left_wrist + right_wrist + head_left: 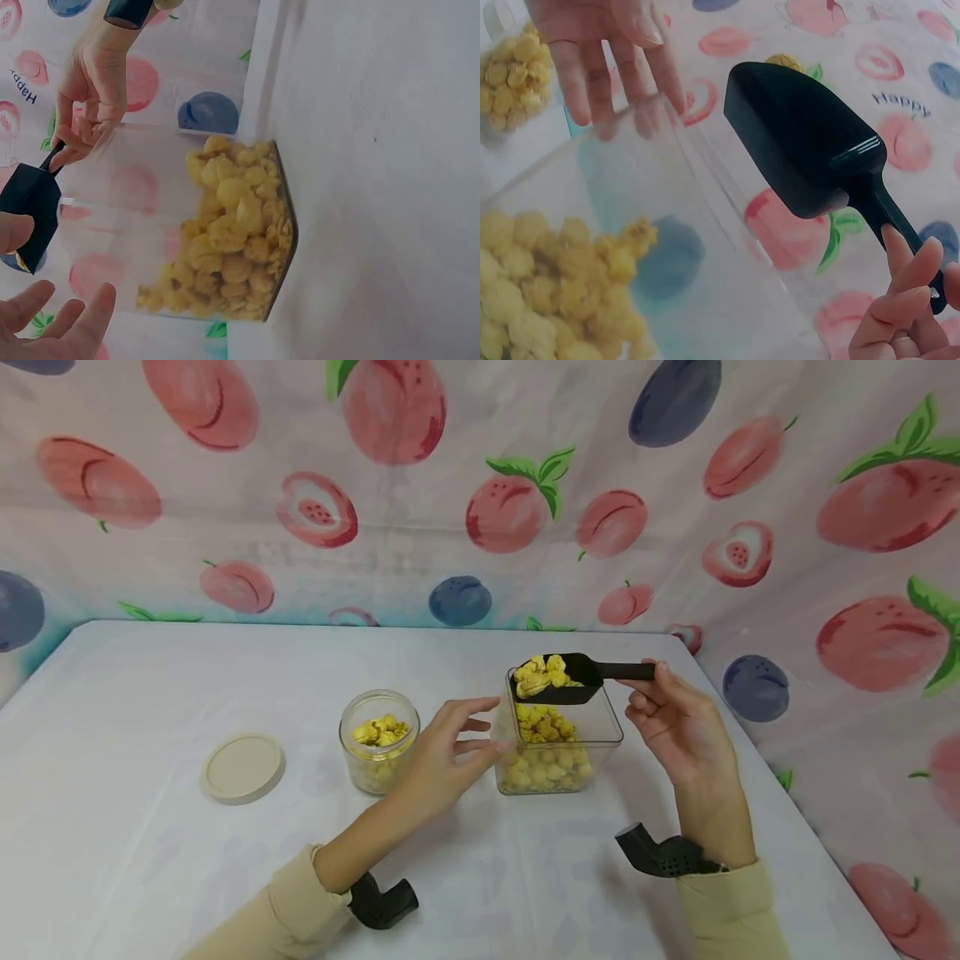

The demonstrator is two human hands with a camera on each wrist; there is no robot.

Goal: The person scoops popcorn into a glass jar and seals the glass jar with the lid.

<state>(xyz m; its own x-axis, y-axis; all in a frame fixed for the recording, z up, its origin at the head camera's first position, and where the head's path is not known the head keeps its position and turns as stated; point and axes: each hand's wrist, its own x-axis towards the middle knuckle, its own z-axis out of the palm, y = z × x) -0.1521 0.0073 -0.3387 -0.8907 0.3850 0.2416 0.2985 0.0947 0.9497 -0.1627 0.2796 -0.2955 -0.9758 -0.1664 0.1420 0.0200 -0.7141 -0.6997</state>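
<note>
You have a glossy black plastic scoop [567, 679] of rough, knobbly yellow snack pieces [542, 673] over a clear, smooth square plastic container [557, 750], beside a round clear glass jar [378, 752], its matt beige lid [242, 767], all on smooth white table cloth [150, 860].

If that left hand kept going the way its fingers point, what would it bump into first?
Most likely the clear container of yellow pieces: the left hand has open fingers aimed at its near side wall, almost touching, though depth is hard to judge.
</note>
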